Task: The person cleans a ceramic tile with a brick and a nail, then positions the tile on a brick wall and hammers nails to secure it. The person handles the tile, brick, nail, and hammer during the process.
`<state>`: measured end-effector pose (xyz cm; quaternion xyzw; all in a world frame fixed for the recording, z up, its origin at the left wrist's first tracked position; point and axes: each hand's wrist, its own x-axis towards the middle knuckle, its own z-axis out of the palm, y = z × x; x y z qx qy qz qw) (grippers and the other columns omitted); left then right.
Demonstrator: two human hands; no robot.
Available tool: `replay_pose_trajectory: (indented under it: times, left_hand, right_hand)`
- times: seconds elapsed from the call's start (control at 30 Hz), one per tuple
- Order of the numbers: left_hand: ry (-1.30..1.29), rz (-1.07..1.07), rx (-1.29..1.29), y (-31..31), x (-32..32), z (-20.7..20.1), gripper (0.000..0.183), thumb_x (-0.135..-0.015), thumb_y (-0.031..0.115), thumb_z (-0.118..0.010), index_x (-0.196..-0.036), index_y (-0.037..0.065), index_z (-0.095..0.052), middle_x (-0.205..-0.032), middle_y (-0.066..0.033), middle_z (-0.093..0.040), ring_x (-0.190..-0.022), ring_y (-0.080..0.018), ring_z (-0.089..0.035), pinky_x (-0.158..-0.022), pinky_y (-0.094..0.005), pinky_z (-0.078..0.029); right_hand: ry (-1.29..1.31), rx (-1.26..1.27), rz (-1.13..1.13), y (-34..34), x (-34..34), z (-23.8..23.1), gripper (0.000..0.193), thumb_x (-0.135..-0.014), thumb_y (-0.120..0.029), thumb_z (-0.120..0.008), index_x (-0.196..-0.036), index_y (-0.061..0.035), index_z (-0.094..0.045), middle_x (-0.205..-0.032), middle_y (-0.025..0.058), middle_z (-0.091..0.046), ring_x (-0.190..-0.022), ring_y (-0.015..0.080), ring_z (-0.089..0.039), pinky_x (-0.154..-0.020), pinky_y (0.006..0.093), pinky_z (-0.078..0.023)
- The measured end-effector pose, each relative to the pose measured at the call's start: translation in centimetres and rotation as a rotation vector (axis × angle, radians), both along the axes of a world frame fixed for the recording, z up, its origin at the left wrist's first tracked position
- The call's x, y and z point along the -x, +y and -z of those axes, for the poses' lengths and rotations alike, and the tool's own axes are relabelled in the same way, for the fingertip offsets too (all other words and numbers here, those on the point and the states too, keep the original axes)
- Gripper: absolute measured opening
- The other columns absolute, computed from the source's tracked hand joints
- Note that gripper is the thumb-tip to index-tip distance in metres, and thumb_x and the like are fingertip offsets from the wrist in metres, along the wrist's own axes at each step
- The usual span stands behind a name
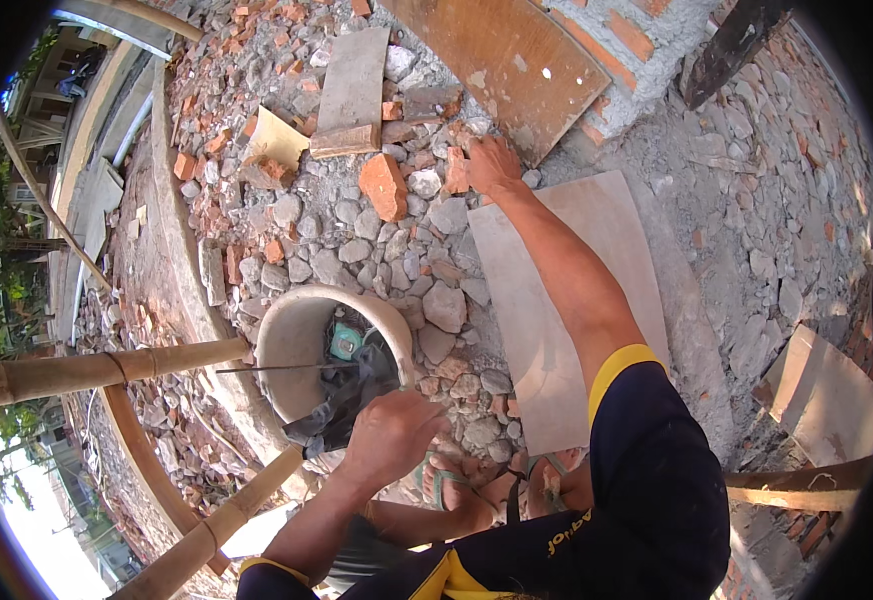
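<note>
Bucket: pale, round, standing on rubble left of centre, mouth open toward me. Contents: a crumpled black sheet, filling the near right part and draped over the near rim, and a small teal object lying deeper, against the sheet; kind not identifiable. A thin dark rod crosses the mouth from the left; its right end is lost against the sheet. My left hand is just beside the bucket's near right rim, fingers curled in; I cannot tell whether they close on anything. My right hand is stretched to the far side, down at the rubble, just right of a small orange brick piece and beside the corner of a brown board. Fingertips hidden, so grip there cannot be told either. A pale flat panel lies beneath my right forearm; a larger brick chunk sits to the left of the brick piece, among grey stones.
</note>
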<state>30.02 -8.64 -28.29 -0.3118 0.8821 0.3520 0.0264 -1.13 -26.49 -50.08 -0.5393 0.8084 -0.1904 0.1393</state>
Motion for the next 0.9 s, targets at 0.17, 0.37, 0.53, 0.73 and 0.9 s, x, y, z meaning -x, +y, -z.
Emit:
replay_pose_trajectory:
  times: [0.17, 0.37, 0.53, 0.73, 0.9]
  left_hand:
    - [0.006, -0.066, -0.250, 5.2, -0.4, 8.1, 0.013, -0.087, 0.018, -0.068, -0.084, 0.005, -0.069, -0.079, -0.0112, -0.064, -0.081, -0.0310, -0.064, -0.072, -0.0428, -0.051]
    - [-0.179, -0.379, -0.523, 9.2, 1.9, 17.4, 0.033, -0.093, 0.037, -0.059, -0.091, 0.006, -0.069, -0.093, -0.0218, -0.067, -0.093, -0.0369, -0.066, -0.081, -0.0449, -0.049]
    - [-0.023, -0.792, -0.559, 11.1, 7.6, 19.8, 0.030, -0.094, 0.034, -0.053, -0.098, 0.007, -0.065, -0.089, -0.0236, -0.065, -0.095, -0.0417, -0.063, -0.081, -0.0439, -0.049]
    - [0.194, -0.994, -0.448, 11.6, 8.3, 22.4, 0.028, -0.093, 0.030, -0.060, -0.089, 0.002, -0.064, -0.084, -0.0222, -0.064, -0.081, -0.0405, -0.061, -0.077, -0.0456, -0.049]
    - [0.279, -1.091, -0.177, 10.4, 4.0, 22.3, 0.031, -0.093, 0.031, -0.062, -0.090, 0.000, -0.065, -0.089, -0.0212, -0.064, -0.085, -0.0362, -0.062, -0.076, -0.0410, -0.048]
  right_hand:
    - [-0.032, -0.054, -0.210, -3.5, -6.3, -1.1, 0.068, -0.075, -0.053, -0.076, -0.120, -0.0049, -0.059, -0.123, 0.0151, -0.061, -0.117, 0.0331, -0.057, -0.097, 0.0517, -0.042]
    - [-0.175, -0.160, -0.073, -5.6, -14.6, 0.6, 0.110, -0.072, -0.059, -0.077, -0.153, -0.0106, -0.022, -0.142, 0.0211, -0.041, -0.128, 0.0372, -0.044, -0.102, 0.0546, -0.037]
    - [-0.047, -0.243, -0.092, -6.5, -15.4, 2.1, 0.112, -0.068, -0.043, -0.083, -0.152, -0.0116, -0.017, -0.137, 0.0235, -0.043, -0.124, 0.0405, -0.047, -0.097, 0.0515, -0.044]
    - [-0.712, -0.279, -0.308, -7.1, -8.2, 0.7, 0.054, -0.075, -0.025, -0.070, -0.124, -0.0049, -0.059, -0.102, 0.0158, -0.068, -0.090, 0.0285, -0.069, -0.075, 0.0377, -0.057]
    - [-1.519, -0.330, -0.382, -1.0, -0.3, -1.2, 0.049, -0.081, -0.028, -0.064, -0.122, -0.0020, -0.061, -0.107, 0.0145, -0.069, -0.094, 0.0290, -0.069, -0.075, 0.0370, -0.056]
